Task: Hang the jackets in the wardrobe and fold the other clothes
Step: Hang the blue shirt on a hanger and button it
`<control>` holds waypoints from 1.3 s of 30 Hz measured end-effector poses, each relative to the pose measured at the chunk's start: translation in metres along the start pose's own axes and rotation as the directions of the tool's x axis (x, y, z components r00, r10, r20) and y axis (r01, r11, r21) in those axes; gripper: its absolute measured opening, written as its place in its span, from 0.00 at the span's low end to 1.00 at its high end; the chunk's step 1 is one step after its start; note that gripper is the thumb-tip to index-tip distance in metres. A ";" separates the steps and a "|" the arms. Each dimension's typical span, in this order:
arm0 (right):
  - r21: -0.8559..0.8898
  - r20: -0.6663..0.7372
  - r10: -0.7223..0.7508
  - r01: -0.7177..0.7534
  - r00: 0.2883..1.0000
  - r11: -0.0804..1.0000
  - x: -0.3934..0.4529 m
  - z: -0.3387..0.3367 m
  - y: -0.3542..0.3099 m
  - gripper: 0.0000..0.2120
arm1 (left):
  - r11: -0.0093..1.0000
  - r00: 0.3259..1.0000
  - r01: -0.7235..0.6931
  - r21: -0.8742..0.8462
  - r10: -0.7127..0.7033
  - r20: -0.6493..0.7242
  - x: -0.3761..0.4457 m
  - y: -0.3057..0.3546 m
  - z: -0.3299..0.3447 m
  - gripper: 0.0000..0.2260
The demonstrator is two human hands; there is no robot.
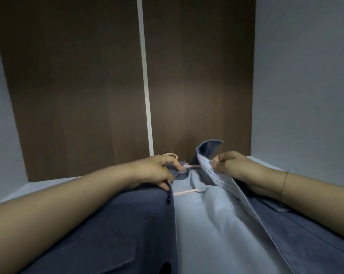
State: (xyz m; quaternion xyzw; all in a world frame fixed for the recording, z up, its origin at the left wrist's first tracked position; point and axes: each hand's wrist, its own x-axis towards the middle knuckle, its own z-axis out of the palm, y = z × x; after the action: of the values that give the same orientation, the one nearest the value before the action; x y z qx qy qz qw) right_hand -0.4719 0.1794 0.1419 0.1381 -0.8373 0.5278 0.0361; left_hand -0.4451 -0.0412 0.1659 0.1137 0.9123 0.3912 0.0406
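Across the white surface (46, 184) in front of the dark brown wardrobe doors (88, 86) lies the blue jacket (112, 230), spread front-up and running from the bottom of the view up to the collar near the doors. Over on the left side, the left hand (157, 171) sits at the jacket's upper left front edge, fingers curled and pinching the fabric right by the collar, thumb tucked low against the dark panel just above a dark button (168, 200). Just beyond that hand, the pale loop of a pink hanger (185, 192) peeps out, and two pink bars of it show inside the open neck, lying on the lighter blue lining (206, 224). Between the two doors runs a thin white strip (146, 86), straight up the middle. Moving right, the collar (208, 149) stands up, its dark underside turned toward us. The right hand (232, 165) has the right front edge gripped, fingers curled round the fabric just below the collar, lifting that flap so the pale striped inner side shows. A thin bracelet (284, 182) circles the right wrist, and the forearm rests across the jacket's right panel. Grey walls (305, 76) flank the wardrobe.
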 end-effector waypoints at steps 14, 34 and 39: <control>0.128 -0.133 0.121 -0.104 0.984 0.986 0.003 0.032 -0.064 0.07 | 0.918 0.920 -0.298 0.262 0.203 0.334 0.027 -0.044 -0.025 0.14; -0.158 -0.102 0.118 -0.133 0.988 0.978 -0.025 0.041 -0.109 0.07 | 0.984 0.774 -0.167 -0.058 0.167 0.611 0.021 -0.049 -0.050 0.21; 0.041 0.072 0.207 -0.210 0.976 0.977 -0.042 0.057 -0.093 0.10 | 0.960 0.766 -0.268 0.078 0.163 0.622 0.001 -0.040 -0.044 0.16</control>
State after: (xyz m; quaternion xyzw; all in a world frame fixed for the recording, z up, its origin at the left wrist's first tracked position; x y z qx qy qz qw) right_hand -0.4015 0.0992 0.1894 0.0678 -0.8350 0.5437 -0.0510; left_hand -0.4605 -0.0986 0.1677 0.3409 0.8596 0.2599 0.2780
